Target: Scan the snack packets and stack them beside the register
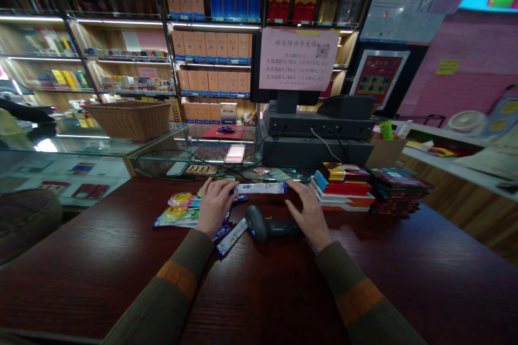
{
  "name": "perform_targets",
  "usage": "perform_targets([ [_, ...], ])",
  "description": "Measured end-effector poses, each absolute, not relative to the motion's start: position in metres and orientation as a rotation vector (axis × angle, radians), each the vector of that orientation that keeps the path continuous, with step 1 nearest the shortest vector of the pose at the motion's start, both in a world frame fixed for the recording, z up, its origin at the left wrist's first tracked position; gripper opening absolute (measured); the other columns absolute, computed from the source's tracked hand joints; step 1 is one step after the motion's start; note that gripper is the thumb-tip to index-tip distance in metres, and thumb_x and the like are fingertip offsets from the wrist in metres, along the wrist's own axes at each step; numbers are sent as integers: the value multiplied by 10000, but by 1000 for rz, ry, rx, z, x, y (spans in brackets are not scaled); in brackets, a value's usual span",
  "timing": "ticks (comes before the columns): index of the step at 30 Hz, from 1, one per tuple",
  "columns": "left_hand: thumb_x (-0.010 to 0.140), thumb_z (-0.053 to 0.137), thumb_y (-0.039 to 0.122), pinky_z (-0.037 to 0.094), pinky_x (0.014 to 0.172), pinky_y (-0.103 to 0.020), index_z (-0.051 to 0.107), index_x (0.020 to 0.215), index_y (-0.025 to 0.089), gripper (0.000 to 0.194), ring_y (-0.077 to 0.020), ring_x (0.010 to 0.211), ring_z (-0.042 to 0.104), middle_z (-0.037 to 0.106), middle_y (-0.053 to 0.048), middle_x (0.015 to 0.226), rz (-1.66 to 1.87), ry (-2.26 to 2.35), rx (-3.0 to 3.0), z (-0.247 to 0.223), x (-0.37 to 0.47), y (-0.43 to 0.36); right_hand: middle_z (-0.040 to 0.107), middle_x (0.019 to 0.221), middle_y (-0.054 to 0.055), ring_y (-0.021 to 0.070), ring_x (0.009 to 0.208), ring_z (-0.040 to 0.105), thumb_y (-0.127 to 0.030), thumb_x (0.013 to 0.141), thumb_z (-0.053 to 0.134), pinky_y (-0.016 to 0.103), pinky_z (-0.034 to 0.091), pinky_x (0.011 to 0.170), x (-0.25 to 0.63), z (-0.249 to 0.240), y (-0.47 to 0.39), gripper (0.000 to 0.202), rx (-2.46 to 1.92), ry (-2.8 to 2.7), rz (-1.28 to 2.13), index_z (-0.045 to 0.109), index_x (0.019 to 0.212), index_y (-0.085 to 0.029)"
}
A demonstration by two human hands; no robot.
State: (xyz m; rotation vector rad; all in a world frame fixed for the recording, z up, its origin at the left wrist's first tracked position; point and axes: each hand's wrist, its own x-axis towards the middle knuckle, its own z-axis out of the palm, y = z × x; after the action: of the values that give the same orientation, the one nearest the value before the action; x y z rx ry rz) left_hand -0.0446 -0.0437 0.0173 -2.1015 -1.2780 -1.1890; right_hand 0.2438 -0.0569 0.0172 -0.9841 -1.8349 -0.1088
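Note:
A narrow white-and-blue wrapped packet (261,188) with a barcode is stretched level between my two hands. My left hand (216,202) pinches its left end. At the right end, my right hand (309,213) has its index finger against the packet, with the thumb lower and apart from it. Below lies a dark handheld barcode scanner (265,226), showing a small blue light, close beside my right hand. A similar narrow packet (232,237) rests at a slant left of the scanner. Colourful snack bags (178,210) lie left of my left hand, which partly covers them.
Stacked boxes (343,188) and dark packs (399,191) stand at the right of the brown table (259,296). Behind are a register with a paper sign (298,59), cables, a glass counter (156,153) with a wicker basket (131,118), and stocked shelves.

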Motion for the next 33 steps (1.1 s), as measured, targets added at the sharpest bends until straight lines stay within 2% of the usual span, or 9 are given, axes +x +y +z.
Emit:
perform_targets([
  [3, 954, 609, 297, 296, 1172, -472, 630, 1257, 266, 305, -208, 1088, 618, 695, -50, 1141, -1165, -1255, -2163, 16, -40, -45, 617, 1344, 88, 257, 1256, 561, -224, 964, 552, 486, 445, 1092, 243, 19, -58, 385, -961, -1815, -149, 585, 1345, -268],
  [8, 976, 572, 337, 307, 1167, -469, 617, 1272, 267, 307, -201, 1105, 624, 697, -49, 1156, -1183, -1234, -2261, 14, -35, -44, 705, 1156, 70, 235, 1109, 645, -248, 972, 567, 429, 514, 1002, 244, 20, -59, 218, -884, -1759, -94, 699, 1145, -264],
  [13, 999, 526, 329, 332, 1159, -480, 611, 1269, 254, 293, -202, 1129, 627, 702, -50, 1196, -1269, -1270, -2386, 12, -31, -43, 751, 1000, 48, 224, 966, 692, -306, 964, 582, 385, 544, 891, 245, 16, -58, 176, -914, -1714, 42, 728, 1047, -254],
  [16, 988, 536, 362, 428, 1081, -445, 630, 1228, 238, 287, -213, 1110, 642, 719, -57, 1174, -1409, -1356, -2453, 14, -27, -42, 758, 1019, 47, 225, 971, 699, -366, 949, 590, 366, 537, 892, 244, 13, -56, 206, -984, -1629, 180, 738, 1022, -243],
  [19, 954, 570, 400, 523, 932, -370, 630, 1215, 217, 325, -202, 977, 690, 747, -44, 1035, -1633, -1546, -2477, 19, -23, -41, 764, 1016, 43, 234, 971, 696, -437, 915, 615, 358, 523, 891, 243, 10, -52, 260, -1057, -1534, 325, 745, 1006, -232],
  [23, 891, 616, 415, 547, 843, -318, 680, 1068, 206, 280, -193, 891, 713, 763, -28, 950, -1810, -1743, -2460, 24, -22, -35, 764, 926, 57, 237, 873, 689, -508, 856, 646, 349, 521, 813, 243, 8, -44, 344, -1110, -1428, 448, 746, 963, -196],
  [27, 871, 609, 400, 539, 827, -323, 694, 987, 203, 244, -197, 858, 714, 765, -29, 914, -1796, -1814, -2453, 26, -22, -30, 761, 864, 66, 241, 817, 680, -550, 809, 661, 360, 523, 778, 245, 8, -35, 389, -1122, -1364, 501, 746, 918, -186],
  [30, 859, 607, 365, 533, 821, -321, 680, 1030, 202, 247, -193, 831, 711, 757, -19, 858, -1785, -1813, -2507, 27, -22, -29, 743, 808, 68, 241, 771, 680, -549, 773, 682, 375, 531, 760, 249, 8, -30, 412, -1105, -1321, 551, 727, 935, -173],
  [33, 852, 603, 323, 526, 824, -311, 619, 1189, 201, 359, -180, 814, 704, 737, 8, 807, -1780, -1760, -2576, 32, -19, -30, 718, 764, 46, 234, 738, 687, -507, 756, 707, 374, 531, 742, 254, 8, -28, 471, -1088, -1287, 557, 674, 1076, -162],
])
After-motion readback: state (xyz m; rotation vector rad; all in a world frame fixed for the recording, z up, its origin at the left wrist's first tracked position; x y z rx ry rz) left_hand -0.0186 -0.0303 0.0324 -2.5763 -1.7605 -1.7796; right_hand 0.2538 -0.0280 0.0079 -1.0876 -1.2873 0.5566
